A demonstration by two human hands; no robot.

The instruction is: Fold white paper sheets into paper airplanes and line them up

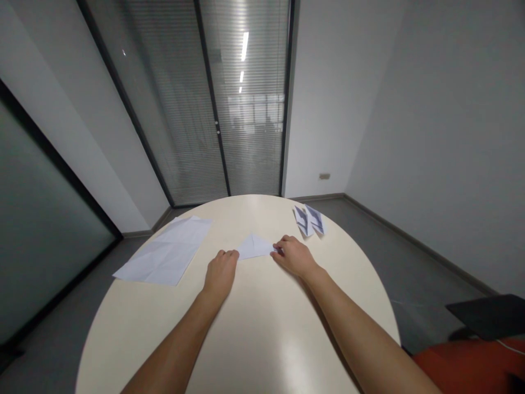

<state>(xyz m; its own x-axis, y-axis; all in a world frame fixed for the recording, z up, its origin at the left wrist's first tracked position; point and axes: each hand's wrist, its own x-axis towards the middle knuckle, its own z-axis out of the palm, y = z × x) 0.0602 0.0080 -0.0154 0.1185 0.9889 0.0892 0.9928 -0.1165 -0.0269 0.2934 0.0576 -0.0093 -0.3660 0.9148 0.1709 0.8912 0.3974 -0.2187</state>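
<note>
While folded paper [255, 246] lies between them, right hand [296, 256] pinches it; left hand [221, 272] touches, grip unclear.

The round cream counter [246, 339] carries white paper [168, 254] at ten o'clock, a folded triangle [253, 246] at twelve, and patterned folded paper [316, 220] at one.

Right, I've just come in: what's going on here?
A person has both hands at a small folded paper lying on the round table. The left grip touches its left corner; the right grip has its right corner between thumb and fingers. Creased paper lies to the left, and two folded pieces sit near the far right edge.
</note>
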